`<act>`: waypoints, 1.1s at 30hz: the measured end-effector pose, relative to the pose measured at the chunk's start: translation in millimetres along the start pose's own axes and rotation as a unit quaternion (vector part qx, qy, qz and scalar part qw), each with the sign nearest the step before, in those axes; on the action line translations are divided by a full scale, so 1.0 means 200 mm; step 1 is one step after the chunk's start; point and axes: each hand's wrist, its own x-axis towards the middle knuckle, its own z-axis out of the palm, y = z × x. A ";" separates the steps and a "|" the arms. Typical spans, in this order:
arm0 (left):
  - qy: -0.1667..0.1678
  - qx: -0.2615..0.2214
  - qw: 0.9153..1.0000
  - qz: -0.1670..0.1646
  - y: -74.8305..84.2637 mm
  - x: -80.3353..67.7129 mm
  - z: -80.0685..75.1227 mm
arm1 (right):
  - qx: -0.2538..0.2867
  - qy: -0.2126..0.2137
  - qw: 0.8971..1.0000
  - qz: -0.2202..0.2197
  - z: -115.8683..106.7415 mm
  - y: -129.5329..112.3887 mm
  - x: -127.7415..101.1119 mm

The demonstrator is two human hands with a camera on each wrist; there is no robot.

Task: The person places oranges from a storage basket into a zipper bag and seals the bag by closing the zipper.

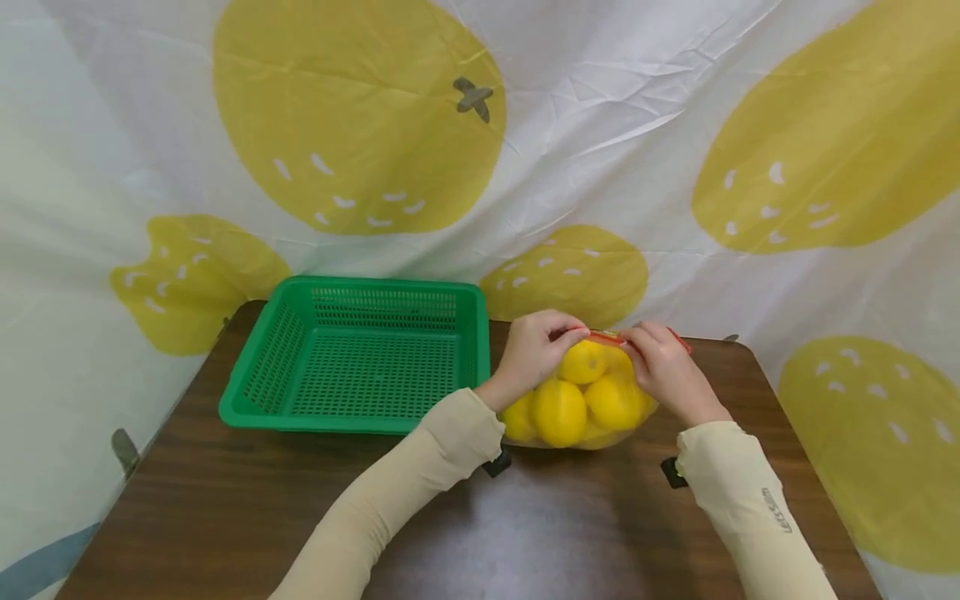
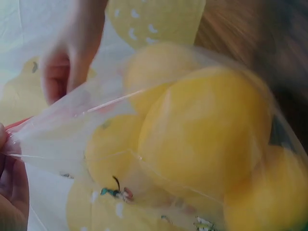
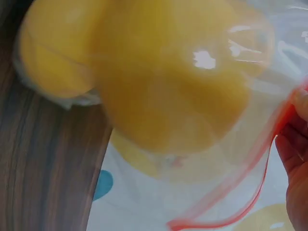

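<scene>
A clear plastic zip bag (image 2: 53, 139) with a red zip strip (image 1: 604, 336) along its mouth is at the right back of the table. Several yellow fruits (image 1: 559, 414) that look like lemons fill its lower part. My left hand (image 1: 536, 354) pinches the left end of the strip between thumb and fingers. Farther right, my right hand (image 1: 663, 367) pinches the same strip, and a short red end sticks out beyond it. In the right wrist view the strip curves away from the right fingertips (image 3: 301, 103).
Left of the bag, a green plastic basket (image 1: 352, 427) with slotted walls stands on the brown wooden table (image 1: 525, 533), with nothing in it. A white cloth (image 1: 570, 150) printed with large yellow fruits hangs behind and beside the table.
</scene>
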 end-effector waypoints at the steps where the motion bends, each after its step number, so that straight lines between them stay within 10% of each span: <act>1: 0.006 -0.005 1.000 -0.001 0.00 -0.01 0.00 | -0.002 0.001 1.000 -0.003 0.01 0.01 -0.01; 19: 0.062 -0.065 0.994 -0.060 -0.06 -0.07 -0.17 | -0.068 -0.002 0.997 0.038 -0.12 0.30 -0.33; 33: 0.040 -0.052 0.991 -0.119 -0.10 0.07 -0.11 | -0.064 -0.119 0.989 0.055 -0.34 0.12 -0.34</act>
